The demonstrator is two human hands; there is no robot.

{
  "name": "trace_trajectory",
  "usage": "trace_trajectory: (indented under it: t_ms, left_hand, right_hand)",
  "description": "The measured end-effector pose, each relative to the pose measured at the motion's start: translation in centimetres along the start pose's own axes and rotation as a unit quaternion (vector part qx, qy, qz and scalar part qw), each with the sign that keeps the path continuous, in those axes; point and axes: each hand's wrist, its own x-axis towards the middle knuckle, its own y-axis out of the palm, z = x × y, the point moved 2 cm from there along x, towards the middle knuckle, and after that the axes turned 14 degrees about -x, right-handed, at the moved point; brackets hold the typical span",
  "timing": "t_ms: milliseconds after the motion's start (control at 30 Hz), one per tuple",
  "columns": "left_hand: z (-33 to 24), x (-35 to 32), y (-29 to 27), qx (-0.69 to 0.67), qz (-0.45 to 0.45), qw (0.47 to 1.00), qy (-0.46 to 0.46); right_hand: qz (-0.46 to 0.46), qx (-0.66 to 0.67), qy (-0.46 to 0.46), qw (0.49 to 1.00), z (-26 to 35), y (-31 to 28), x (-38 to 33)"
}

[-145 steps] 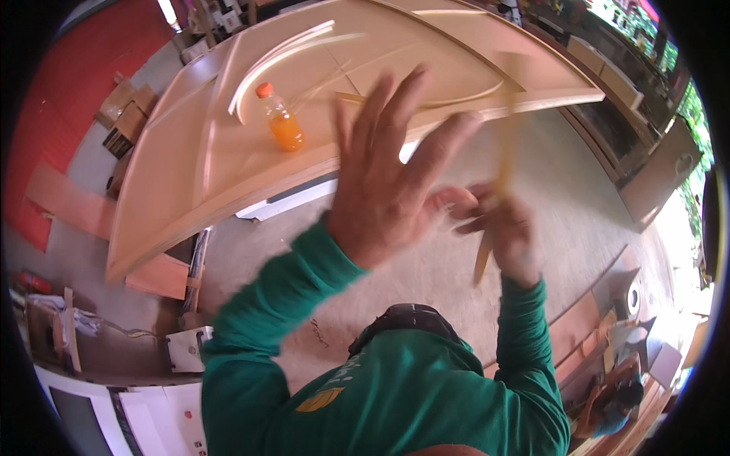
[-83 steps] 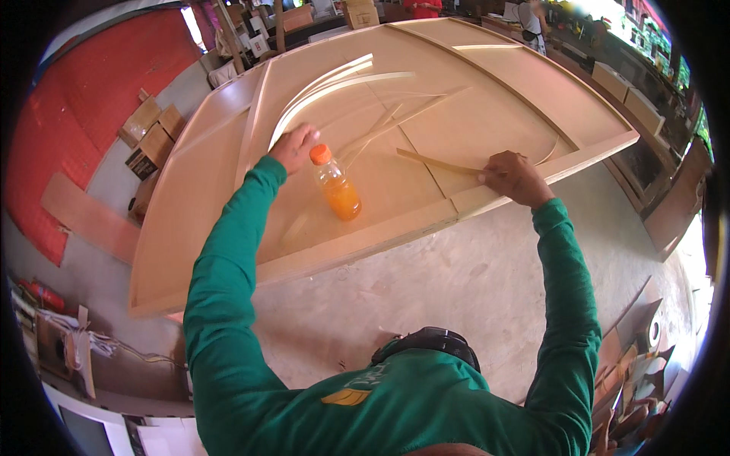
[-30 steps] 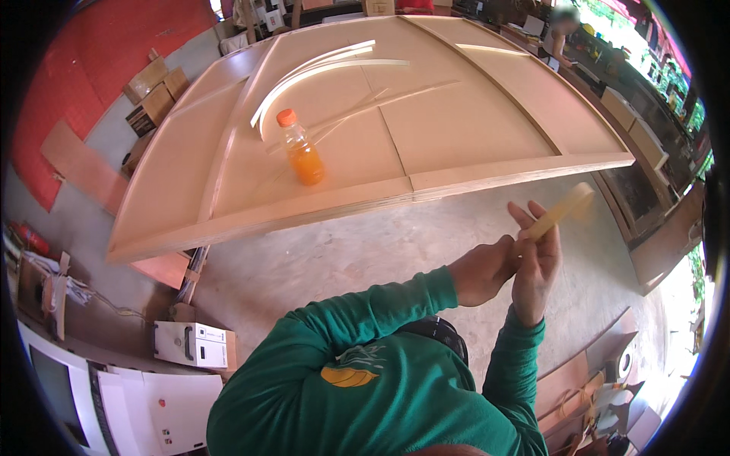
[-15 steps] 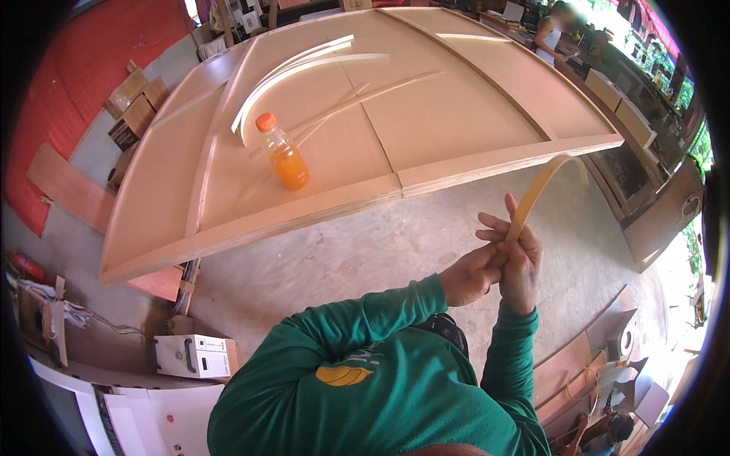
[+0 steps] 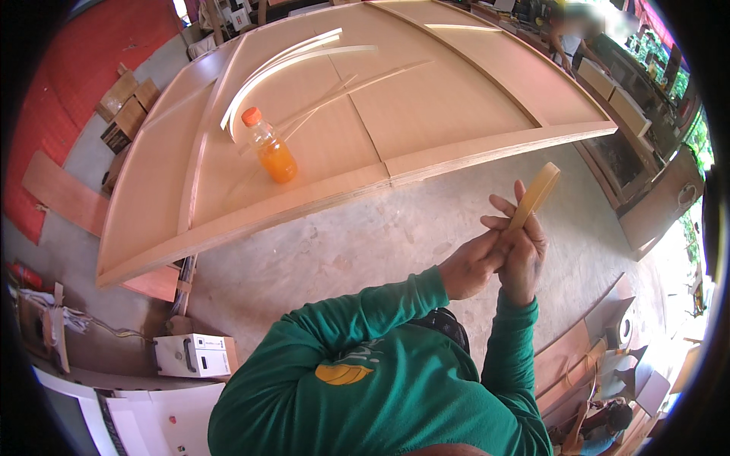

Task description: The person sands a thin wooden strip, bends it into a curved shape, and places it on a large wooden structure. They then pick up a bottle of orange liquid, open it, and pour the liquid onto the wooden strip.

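Observation:
A thin, narrow strip of pale wood-coloured banding [image 5: 539, 191] rises in a curve from between my two hands, in front of my chest. My right hand [image 5: 525, 257] is closed round the strip's lower part, some of its fingers spread out behind it. Against the right palm, my left hand [image 5: 473, 266] pinches at the strip's lower end; the fingertips and that end are hidden. Beyond my hands lies a large framed wooden panel [image 5: 296, 219]. On it stand a bottle of orange drink [image 5: 275, 157] with an orange cap and several curved pale strips [image 5: 262, 80].
Straight thin sticks [image 5: 365, 90] lie crossed on the panel. Cardboard boxes [image 5: 122, 114] are at the far left, and a white machine [image 5: 194, 356] stands at the lower left. One person [image 5: 566, 45] is at the far right; another [image 5: 604, 425] is at the lower right, beside wooden boards [image 5: 563, 353].
The strip has swung and turned between my hands, its curved free end now reaching less far to the right. My hands stay together. The whole view has shifted slightly.

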Motion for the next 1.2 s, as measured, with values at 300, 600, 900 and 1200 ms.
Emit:
trace_trajectory:
  t_ms: [300, 600, 900, 1200]
  left_hand:
    - [-2.5, -4.5, 1.5, -0.007, -0.043, 0.967, -0.25]
    - [-7.7, -12.1, -0.9, 0.066, -0.026, 0.942, -0.328]
    - [-12.9, -14.1, -4.4, 0.574, 0.119, 0.782, -0.211]
    - [-16.4, -5.8, 1.4, 0.772, 0.099, 0.613, 0.136]
  right_hand:
    - [-0.095, -0.058, -0.129, 0.985, -0.9, -7.4, 4.4]
    - [-0.211, -0.071, -0.088, 0.971, 0.3, -18.3, 9.3]
    - [-0.241, -0.458, -0.155, 0.842, -1.7, -46.7, 6.9]
    - [0.381, -0.216, 0.083, 0.895, -0.1, 0.3, -4.6]
